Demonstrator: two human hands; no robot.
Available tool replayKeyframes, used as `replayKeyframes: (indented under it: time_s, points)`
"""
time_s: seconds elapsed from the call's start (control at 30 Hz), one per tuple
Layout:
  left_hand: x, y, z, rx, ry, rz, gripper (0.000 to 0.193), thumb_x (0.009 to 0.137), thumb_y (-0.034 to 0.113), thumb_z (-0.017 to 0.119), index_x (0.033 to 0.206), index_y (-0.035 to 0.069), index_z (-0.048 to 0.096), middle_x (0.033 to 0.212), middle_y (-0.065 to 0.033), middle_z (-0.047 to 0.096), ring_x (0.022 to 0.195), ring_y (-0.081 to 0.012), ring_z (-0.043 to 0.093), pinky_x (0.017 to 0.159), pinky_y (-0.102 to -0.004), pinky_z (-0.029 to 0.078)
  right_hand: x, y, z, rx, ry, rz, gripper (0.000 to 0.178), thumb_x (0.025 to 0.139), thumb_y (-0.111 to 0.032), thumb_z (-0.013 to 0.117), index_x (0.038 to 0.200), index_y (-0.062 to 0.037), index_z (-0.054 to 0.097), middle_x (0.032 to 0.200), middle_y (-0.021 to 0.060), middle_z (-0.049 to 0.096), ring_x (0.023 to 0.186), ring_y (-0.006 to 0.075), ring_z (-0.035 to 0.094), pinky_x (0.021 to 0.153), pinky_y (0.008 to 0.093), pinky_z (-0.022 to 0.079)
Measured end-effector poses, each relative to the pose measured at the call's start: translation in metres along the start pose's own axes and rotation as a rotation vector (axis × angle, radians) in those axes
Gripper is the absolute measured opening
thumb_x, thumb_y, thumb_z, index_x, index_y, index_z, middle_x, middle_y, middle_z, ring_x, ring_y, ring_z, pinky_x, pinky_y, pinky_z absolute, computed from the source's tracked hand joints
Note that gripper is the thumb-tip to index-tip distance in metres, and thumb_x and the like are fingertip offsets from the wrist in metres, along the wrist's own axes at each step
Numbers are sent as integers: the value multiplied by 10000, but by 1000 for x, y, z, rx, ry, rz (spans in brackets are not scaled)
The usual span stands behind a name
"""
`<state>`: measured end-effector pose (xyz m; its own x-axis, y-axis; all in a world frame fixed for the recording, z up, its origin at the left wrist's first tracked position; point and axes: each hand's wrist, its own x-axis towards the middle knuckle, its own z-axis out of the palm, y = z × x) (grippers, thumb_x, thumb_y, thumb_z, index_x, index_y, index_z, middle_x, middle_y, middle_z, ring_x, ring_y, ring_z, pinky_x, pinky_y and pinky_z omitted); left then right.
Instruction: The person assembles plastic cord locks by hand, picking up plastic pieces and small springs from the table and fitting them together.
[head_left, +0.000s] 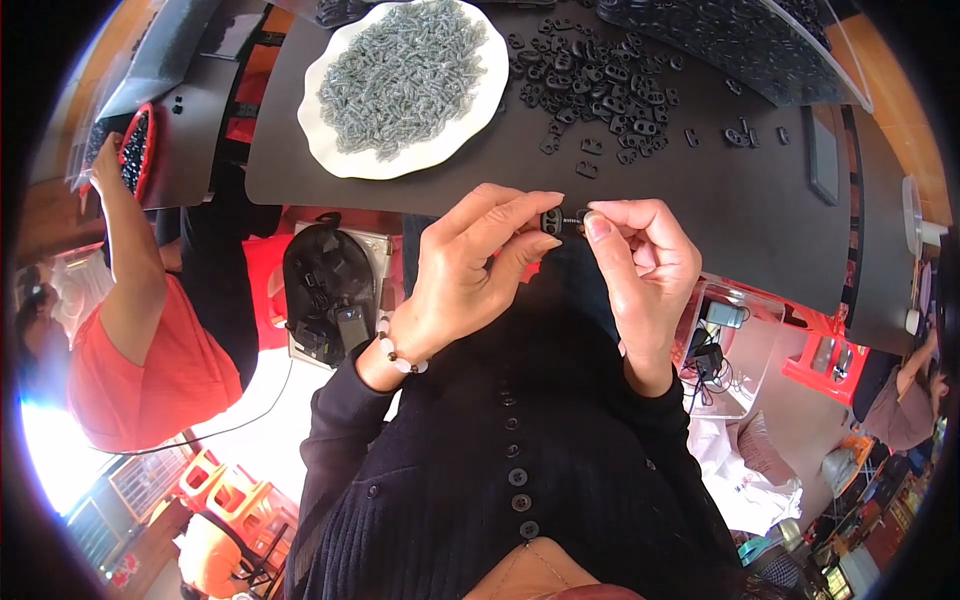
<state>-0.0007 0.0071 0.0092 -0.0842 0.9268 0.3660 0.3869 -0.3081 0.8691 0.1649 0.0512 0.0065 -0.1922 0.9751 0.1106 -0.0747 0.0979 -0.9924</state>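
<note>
At the near edge of a dark surface (740, 215), the person's two hands meet over a small black plastic cord-lock piece (551, 222) and a thin metal spring (572, 220). The left hand (465, 265) pinches the cord-lock piece between thumb and forefinger, its other fingers bent behind. The right hand (645, 265) has its thumb and forefinger pressed close together at the spring's other end, with the remaining fingers curled toward the palm; a bit of something dark shows at those tips, too small to identify. The spring lies roughly level, bridging the gap between the two pinches.

Beyond the left hand, a white wavy-rimmed plate (385, 170) bears a broad heap of small silvery-grey springs (405, 85). To the right of it, black cord-lock pieces (610, 95) lie in a loose pile, with several strays farther right. Behind these, a clear plastic bin (800, 90) holds more black parts. A dark flat rectangular object (823, 155) rests near the surface's right end. A beaded bracelet (393, 350) circles the left wrist. Off to the left, a co-worker in a red top (165, 365) reaches to a red-rimmed container (149, 150) of black pieces.
</note>
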Motion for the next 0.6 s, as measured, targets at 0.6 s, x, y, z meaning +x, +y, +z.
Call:
replayKeyframes:
  time_s: [0.6]
  points:
    - [-2,-3,-1,71,4,44,344,809,-65,720,1137,30,684,927,-86,638,638,-145,610,557,-276,504,-2,-3,1,-48,-17,13,71,873,-16,699,927,23,673,782,9,668,699,28,557,652,191,438]
